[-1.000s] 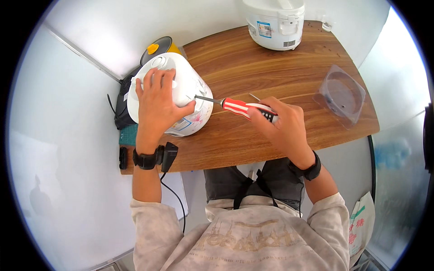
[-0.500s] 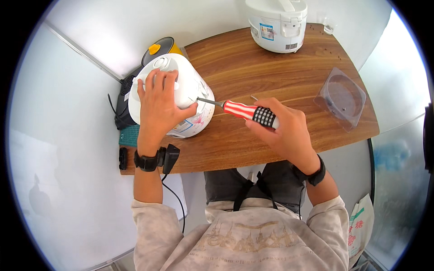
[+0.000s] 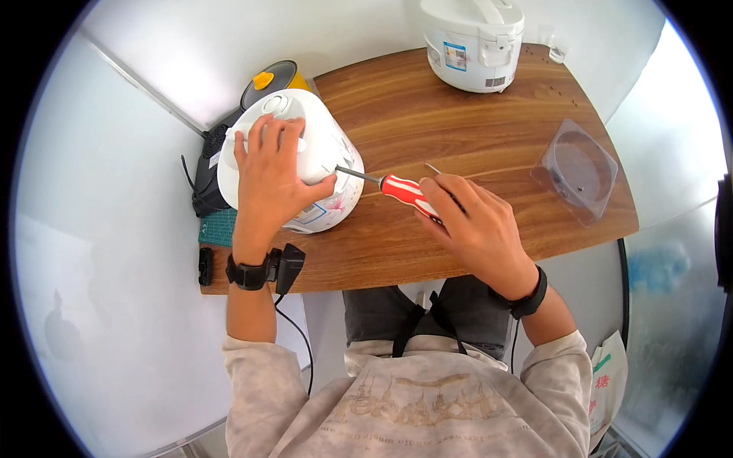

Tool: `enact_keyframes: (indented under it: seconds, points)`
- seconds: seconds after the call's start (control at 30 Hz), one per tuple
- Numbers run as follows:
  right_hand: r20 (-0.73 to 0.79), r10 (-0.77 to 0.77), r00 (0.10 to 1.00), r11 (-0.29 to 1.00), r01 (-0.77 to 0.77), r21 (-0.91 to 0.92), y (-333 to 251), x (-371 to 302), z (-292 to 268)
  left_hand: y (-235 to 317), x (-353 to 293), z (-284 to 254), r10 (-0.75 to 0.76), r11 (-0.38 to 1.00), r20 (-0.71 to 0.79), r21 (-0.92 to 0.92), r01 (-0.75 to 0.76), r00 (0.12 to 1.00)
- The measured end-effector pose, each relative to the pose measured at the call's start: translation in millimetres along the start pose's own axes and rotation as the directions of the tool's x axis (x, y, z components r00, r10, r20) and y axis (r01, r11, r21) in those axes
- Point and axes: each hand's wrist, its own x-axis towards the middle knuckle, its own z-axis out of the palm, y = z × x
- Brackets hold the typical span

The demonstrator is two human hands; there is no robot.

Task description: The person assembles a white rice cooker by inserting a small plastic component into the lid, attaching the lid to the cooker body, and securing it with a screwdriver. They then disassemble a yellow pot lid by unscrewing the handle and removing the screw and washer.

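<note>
A white rice cooker (image 3: pixel 347 153) with a floral pattern stands at the left of the table. My left hand (image 3: pixel 273 164) grips its top, fingers bent over the lid by the handle and thumb pressed on the front edge. In my right hand (image 3: pixel 481 229) is a screwdriver (image 3: pixel 405 191) with a red and white handle, my fingers wrapped round its rear end. Its shaft points left, and the tip meets the cooker's front just beside my left thumb. A thin metal rod (image 3: pixel 433 168) shows beyond my right hand, its other end hidden.
Another white rice cooker (image 3: pixel 477 57) stands at the back. A clear plastic tray (image 3: pixel 578 172) with small dark bits lies at the right, near a small clear cup (image 3: pixel 557 53). Behind the near cooker are a yellow-knobbed container (image 3: pixel 267 82) and a green cutting mat (image 3: pixel 217 227).
My right hand has slid forward and turned over the screwdriver handle, covering its black checkered part. The handle has rotated. My left hand keeps its place on the rice cooker.
</note>
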Motion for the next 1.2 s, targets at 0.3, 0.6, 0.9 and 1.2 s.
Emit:
enact_keyframes:
  seconds: [0.3,0.6,0.9,1.2]
  points:
    - [0.638,0.426,0.641,0.459,-0.761,0.458,6,25,-13,-2,0,1,-0.014,1.000,-0.006,0.015,0.014,1.000]
    - [0.117,0.112,0.987,0.978,-0.089,-0.187,-21,8,-1,-1,-3,0,-0.026,1.000,-0.022,-0.014,0.026,0.999]
    - [0.885,0.339,0.319,0.045,-0.945,0.323,7,31,-13,-4,-8,3,-0.019,1.000,-0.040,-0.009,0.019,0.999]
    - [0.244,0.169,0.955,0.980,-0.190,0.064,1,10,10,-3,-5,2,-0.031,0.999,-0.023,0.008,0.032,0.999]
